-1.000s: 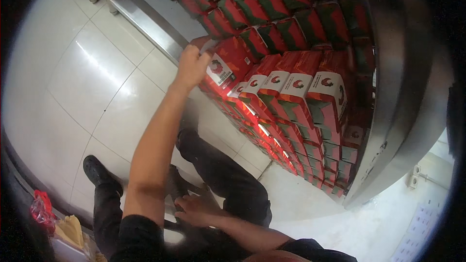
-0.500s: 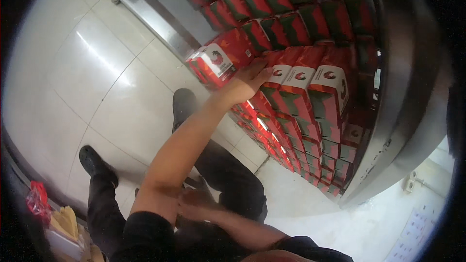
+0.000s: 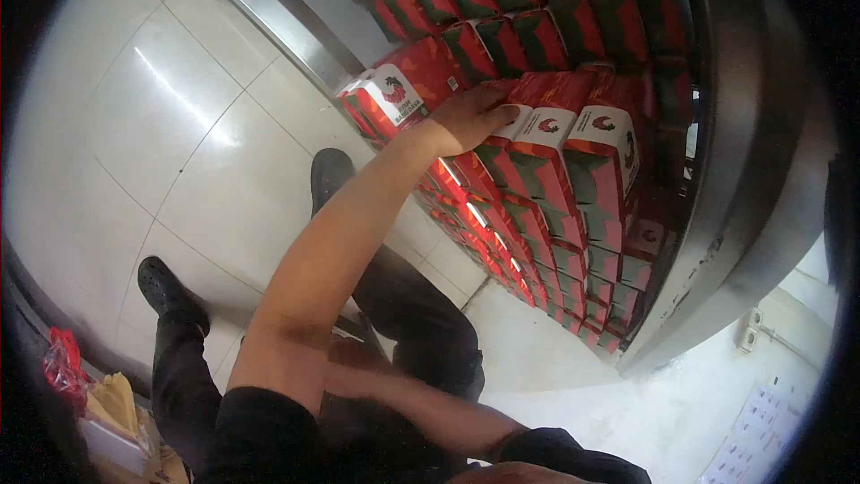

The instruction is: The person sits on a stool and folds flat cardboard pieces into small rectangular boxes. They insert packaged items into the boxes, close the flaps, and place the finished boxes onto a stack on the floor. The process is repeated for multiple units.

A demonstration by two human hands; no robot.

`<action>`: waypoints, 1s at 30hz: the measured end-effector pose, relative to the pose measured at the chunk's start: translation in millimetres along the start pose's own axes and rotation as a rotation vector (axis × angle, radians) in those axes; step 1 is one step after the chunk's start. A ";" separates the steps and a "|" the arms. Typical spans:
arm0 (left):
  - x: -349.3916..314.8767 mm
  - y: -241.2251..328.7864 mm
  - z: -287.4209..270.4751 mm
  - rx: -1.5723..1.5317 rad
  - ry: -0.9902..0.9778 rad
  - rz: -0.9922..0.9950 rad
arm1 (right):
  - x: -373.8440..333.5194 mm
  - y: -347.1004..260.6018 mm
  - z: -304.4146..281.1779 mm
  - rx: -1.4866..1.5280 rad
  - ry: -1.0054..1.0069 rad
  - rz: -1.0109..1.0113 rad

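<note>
My left hand [image 3: 466, 121] lies across the top of the front row of red paper-wrapped packs, its fingers stretched out and apart. The fingertips touch the pack at the left end of a row of packs [image 3: 545, 125] with white labels. Beside the wrist, another red pack [image 3: 394, 94] with a white label lies at the stack's left edge. The stack's front [image 3: 537, 233] shows many green and red pack ends in layers. My right forearm [image 3: 430, 408] crosses low in front of my body; its hand is hidden behind my left arm.
A curved metal post [image 3: 717, 251] borders the stack on the right. A metal beam [image 3: 278, 13] runs along the far left. Pale floor tiles [image 3: 179, 152] lie left of my feet. At the lower left is a carton [image 3: 116, 444] with yellow paper and red plastic.
My left hand stays on top of the packs, its fingers shifted slightly over the leftmost labelled one. The right hand has slipped out of sight behind the left arm. The whole view has shifted a little.
</note>
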State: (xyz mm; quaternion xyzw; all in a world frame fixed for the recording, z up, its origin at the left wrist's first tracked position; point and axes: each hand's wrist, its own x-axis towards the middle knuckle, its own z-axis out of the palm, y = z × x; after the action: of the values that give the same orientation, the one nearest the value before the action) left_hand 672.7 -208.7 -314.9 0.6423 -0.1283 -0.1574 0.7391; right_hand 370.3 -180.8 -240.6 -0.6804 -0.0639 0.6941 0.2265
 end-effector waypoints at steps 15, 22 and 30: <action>-1.7 28.4 0.1 -0.121 -0.027 0.056 | -10.3 -5.4 -7.6 -0.035 0.009 -0.030; 23.0 87.2 30.1 0.103 0.121 0.644 | 6.2 -0.5 6.3 0.040 0.021 -0.017; 25.6 73.4 45.6 0.341 0.181 0.793 | 6.9 -29.7 9.0 0.175 0.089 0.056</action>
State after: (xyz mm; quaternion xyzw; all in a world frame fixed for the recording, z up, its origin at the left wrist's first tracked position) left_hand 683.3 -251.0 -236.1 0.6672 -0.3238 0.2187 0.6341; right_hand 368.4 -149.6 -234.6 -0.6898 0.0259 0.6720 0.2683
